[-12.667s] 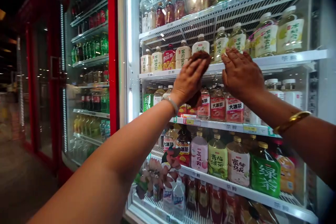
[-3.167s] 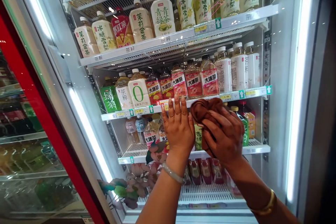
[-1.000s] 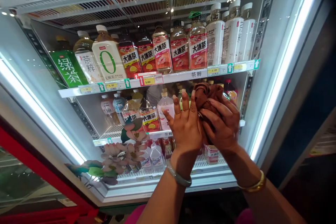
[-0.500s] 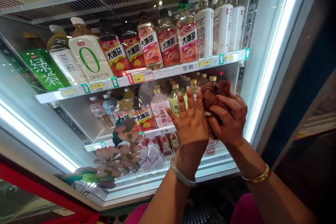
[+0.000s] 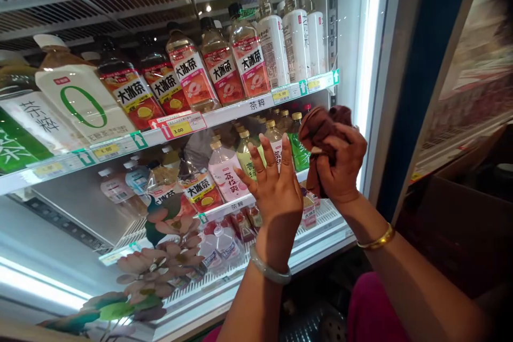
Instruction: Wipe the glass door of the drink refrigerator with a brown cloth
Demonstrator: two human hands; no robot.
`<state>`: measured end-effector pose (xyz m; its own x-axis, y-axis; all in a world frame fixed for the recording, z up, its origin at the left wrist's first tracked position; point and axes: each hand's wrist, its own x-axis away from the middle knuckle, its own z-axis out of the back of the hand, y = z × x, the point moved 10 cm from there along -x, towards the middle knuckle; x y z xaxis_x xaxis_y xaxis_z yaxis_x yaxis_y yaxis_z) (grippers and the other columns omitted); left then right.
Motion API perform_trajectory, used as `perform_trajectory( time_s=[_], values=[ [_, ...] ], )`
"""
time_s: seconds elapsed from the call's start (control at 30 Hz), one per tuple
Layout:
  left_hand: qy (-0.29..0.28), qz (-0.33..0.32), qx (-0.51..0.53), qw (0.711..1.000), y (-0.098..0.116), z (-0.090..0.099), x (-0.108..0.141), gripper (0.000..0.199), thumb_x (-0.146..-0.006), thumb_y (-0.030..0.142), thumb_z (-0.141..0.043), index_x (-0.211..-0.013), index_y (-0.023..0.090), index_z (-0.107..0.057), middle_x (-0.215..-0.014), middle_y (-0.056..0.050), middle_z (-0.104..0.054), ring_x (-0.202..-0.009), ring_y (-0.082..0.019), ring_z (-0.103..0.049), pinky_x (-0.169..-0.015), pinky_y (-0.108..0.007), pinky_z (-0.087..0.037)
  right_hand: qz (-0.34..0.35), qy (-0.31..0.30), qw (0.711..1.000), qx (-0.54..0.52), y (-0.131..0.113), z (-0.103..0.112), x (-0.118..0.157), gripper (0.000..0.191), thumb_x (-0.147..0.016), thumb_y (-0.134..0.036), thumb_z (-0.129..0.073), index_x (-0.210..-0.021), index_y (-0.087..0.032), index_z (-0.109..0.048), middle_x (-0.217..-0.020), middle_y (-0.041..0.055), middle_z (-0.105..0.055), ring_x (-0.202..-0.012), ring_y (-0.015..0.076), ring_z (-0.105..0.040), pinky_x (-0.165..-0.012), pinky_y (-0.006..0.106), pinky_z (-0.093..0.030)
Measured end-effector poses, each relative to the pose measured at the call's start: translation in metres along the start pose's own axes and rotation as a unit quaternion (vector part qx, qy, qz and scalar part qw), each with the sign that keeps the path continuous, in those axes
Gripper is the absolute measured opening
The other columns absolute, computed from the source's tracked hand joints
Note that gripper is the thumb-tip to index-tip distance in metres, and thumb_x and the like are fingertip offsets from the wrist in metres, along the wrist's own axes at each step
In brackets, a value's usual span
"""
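Note:
In the middle of the head view, my left hand [image 5: 276, 181] is spread flat against what looks like the glass door of a lit drinks cooler. Nothing is in its fingers, and a pale bangle circles the wrist. My right hand [image 5: 342, 163], just to its right, grips a crumpled brown cloth [image 5: 320, 125] held up at the glass. A gold bracelet is on that wrist. Behind the hands, bottles with gold caps, such as a pink bottle [image 5: 228, 173] and a green bottle [image 5: 298, 147], stand on the middle shelf, partly covered by my hands.
Several tea bottles [image 5: 250, 61] line the upper shelf [image 5: 236, 109] above price tags. A flower decal [image 5: 160, 267] covers the glass at lower left. The cooler's lit frame [image 5: 371, 53] rises on the right, with a cardboard box [image 5: 460, 203] beyond it.
The view has shifted to the right and closer, so the shelves sit further left. The cloth and right hand have moved slightly away from my left hand, which stays spread.

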<state>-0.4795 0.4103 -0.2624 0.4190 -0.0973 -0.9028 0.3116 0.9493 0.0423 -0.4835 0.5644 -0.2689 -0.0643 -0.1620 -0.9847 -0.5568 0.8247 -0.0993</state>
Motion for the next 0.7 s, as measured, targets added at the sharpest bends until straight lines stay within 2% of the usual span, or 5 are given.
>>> perform_trajectory(
  time_s=[0.1,0.23,0.33,0.5,0.7],
  values=[
    [0.003,-0.001,0.001,1.0,0.001,0.002,-0.001,0.073,-0.104,0.026,-0.05,-0.169,0.032,-0.017,-0.176,-0.011,-0.015,-0.164,-0.027,0.008,-0.127,-0.069,0.013,-0.045,0.006,0.999,0.001,-0.013,-0.004,-0.007,0.036,-0.09,-0.021,-0.057,-0.126,-0.025,-0.061,-0.147,0.0117,-0.054,-0.144,0.0312,-0.047,-0.121,0.058,-0.042],
    [0.0,0.001,-0.001,1.0,-0.003,0.003,0.0,0.073,-0.106,0.027,-0.042,-0.17,0.023,-0.005,-0.175,-0.014,-0.021,-0.165,-0.024,0.005,-0.128,-0.064,0.014,0.019,-0.05,0.996,-0.075,-0.05,-0.013,-0.008,0.03,-0.088,-0.017,-0.056,-0.113,-0.028,-0.068,-0.136,0.0053,-0.064,-0.146,0.0289,-0.048,-0.122,0.055,-0.042],
    [-0.011,-0.016,0.009,1.0,-0.002,0.004,0.001,0.074,-0.105,0.026,-0.044,-0.17,0.022,-0.009,-0.176,-0.013,-0.017,-0.165,-0.026,0.006,-0.128,-0.065,0.014,0.042,-0.053,0.995,-0.078,-0.034,-0.009,-0.003,0.026,-0.087,-0.018,-0.057,-0.109,-0.028,-0.068,-0.13,0.0051,-0.064,-0.139,0.0288,-0.053,-0.12,0.056,-0.044],
    [-0.013,-0.029,0.024,0.999,-0.001,0.008,0.001,0.076,-0.104,0.027,-0.05,-0.17,0.025,-0.012,-0.177,-0.011,-0.013,-0.164,-0.026,0.007,-0.128,-0.064,0.013,-0.067,0.023,0.997,-0.033,0.005,0.003,-0.006,0.035,-0.094,-0.026,-0.055,-0.129,-0.024,-0.063,-0.147,0.0125,-0.054,-0.14,0.0295,-0.05,-0.121,0.059,-0.04],
    [-0.015,-0.045,0.044,0.998,-0.003,0.011,0.003,0.082,-0.103,0.027,-0.047,-0.17,0.021,0.001,-0.177,-0.013,-0.011,-0.165,-0.027,0.007,-0.127,-0.066,0.011,0.026,-0.107,0.984,-0.14,-0.063,-0.017,-0.002,0.037,-0.098,-0.028,-0.044,-0.127,-0.025,-0.066,-0.144,0.0083,-0.062,-0.153,0.0309,-0.042,-0.127,0.059,-0.035]
  ],
)
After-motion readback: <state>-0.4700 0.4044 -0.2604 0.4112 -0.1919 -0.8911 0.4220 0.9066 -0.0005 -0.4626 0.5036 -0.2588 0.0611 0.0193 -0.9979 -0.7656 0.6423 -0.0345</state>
